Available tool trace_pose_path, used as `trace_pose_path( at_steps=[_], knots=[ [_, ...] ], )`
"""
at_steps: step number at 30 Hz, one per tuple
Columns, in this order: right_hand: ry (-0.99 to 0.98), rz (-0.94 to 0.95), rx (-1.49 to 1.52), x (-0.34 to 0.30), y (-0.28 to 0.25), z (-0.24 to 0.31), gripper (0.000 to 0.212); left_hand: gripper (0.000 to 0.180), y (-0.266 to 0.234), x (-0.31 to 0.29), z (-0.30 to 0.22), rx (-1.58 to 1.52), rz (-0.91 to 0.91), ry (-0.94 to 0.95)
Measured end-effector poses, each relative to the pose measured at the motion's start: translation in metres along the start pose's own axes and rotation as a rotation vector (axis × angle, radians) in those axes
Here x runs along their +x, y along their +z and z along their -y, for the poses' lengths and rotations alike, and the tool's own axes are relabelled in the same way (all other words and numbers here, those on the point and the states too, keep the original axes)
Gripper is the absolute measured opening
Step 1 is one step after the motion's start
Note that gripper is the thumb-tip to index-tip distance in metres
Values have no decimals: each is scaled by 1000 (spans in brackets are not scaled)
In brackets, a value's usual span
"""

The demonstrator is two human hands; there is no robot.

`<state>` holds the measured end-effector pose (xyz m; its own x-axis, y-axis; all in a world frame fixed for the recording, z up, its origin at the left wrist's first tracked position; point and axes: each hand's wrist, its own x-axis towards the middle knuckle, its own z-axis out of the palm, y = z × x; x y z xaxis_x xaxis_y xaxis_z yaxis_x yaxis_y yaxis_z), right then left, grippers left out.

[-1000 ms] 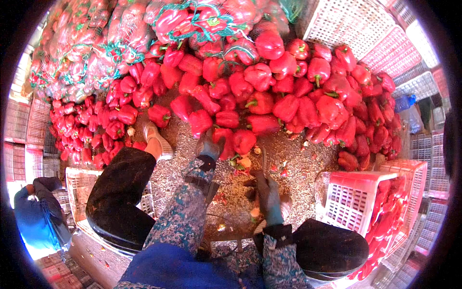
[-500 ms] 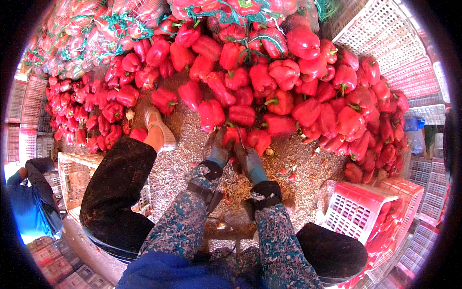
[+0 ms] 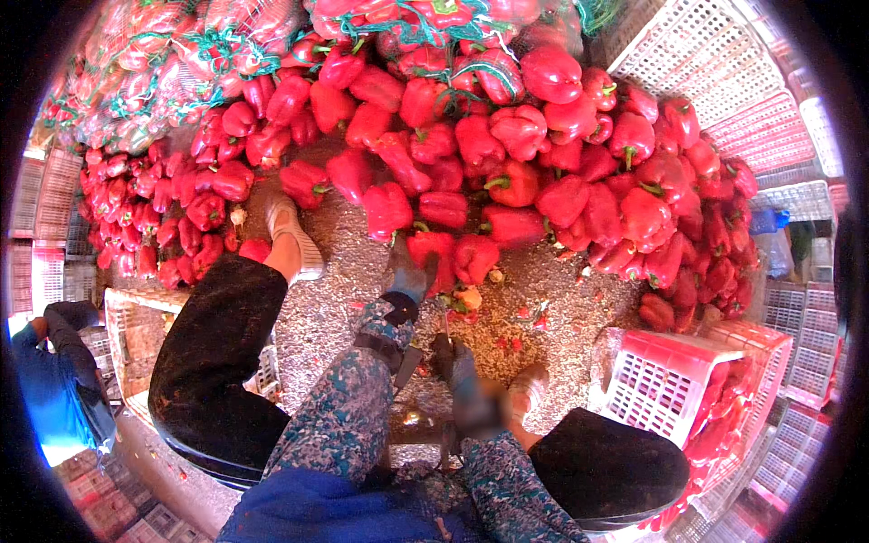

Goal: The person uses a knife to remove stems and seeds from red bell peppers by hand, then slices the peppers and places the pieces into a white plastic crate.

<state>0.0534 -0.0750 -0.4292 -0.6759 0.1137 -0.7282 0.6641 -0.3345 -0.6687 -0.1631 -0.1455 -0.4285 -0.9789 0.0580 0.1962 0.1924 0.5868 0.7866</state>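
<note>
Head view: left hand [image 3: 409, 275] touches a red pepper [image 3: 430, 244] at the pile's [image 3: 602, 195] near edge, I can't tell its grip; right hand [image 3: 460, 366], apart, holds a thin tool [image 3: 446, 321] I'd angle away from the left

Two hands show — one left hand [image 3: 409, 273], one right hand [image 3: 462, 369] — and two shoes: one left shoe [image 3: 297, 240], one right shoe [image 3: 527, 391]. Two crates flank the legs, one left crate [image 3: 136, 335], one right crate [image 3: 650, 385]. One other person [image 3: 59, 385] is at left. Whole red peppers [image 3: 599, 214] number many dozens; far mesh sacks [image 3: 244, 23], at least three — overlaps make exact totals uncertain.
</note>
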Motion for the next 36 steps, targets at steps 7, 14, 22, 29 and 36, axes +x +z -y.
trace_pose_path(
  at_steps=[7,14,22,29,36],
  knots=[
    [-151,-201,49,-26,-9,80,33,59,-19,6,-25,137,260,-148],
    [-344,-514,-858,6,-1,124,49,89,-64,-56,-65,225,593,-153],
    [-308,-504,-924,31,14,96,49,90,-63,-48,-38,-212,548,-221],
    [-338,-401,-356,-42,0,140,56,81,-79,-46,-20,-448,670,-253],
    [-538,-246,-6,-87,-50,176,43,72,-105,-15,-120,-498,784,-39]
  ],
)
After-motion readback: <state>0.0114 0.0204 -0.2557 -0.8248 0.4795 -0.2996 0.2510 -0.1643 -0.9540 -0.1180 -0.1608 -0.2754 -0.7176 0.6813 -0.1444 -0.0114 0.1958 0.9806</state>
